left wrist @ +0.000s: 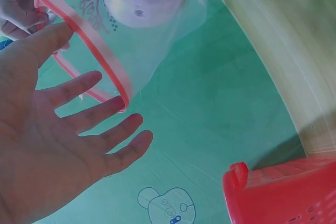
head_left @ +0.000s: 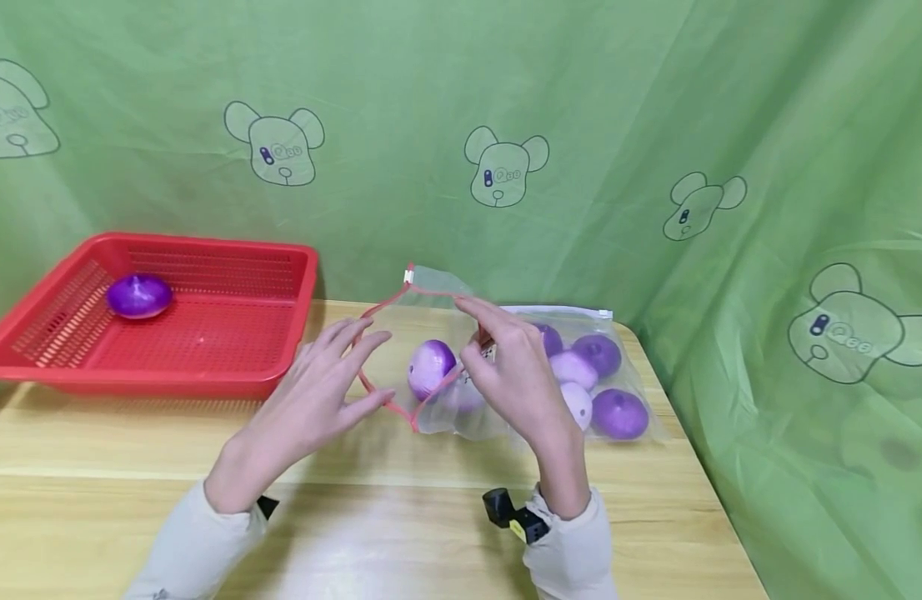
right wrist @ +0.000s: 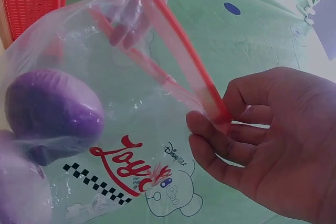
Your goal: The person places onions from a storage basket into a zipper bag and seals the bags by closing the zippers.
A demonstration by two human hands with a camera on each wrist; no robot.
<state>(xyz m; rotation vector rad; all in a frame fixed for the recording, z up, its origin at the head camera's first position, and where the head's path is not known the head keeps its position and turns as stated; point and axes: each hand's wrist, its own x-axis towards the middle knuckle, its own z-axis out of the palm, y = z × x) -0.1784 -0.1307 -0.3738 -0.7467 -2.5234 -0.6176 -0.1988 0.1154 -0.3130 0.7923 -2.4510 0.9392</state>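
Note:
A clear zip bag [head_left: 394,333] with a red rim stands with its mouth spread wide and turned to the left. My right hand [head_left: 515,367] pinches the rim on its right side, as the right wrist view confirms. On the other side my left hand [head_left: 311,387] has its fingers spread and fairly straight, touching the red rim [left wrist: 100,45]. Purple onions [head_left: 431,369] lie inside this bag; the right wrist view shows two onions [right wrist: 55,114] low in it, beside red printed lettering. Behind my right hand lies a second clear bag [head_left: 581,313] with a white zip, holding several purple onions [head_left: 619,414].
A red plastic basket [head_left: 206,383] with slotted walls stands at the left, one purple onion [head_left: 139,297] inside. Everything rests on a light wooden table [head_left: 401,533]. A green curtain [head_left: 401,200] with printed bear heads hangs behind and along the right side.

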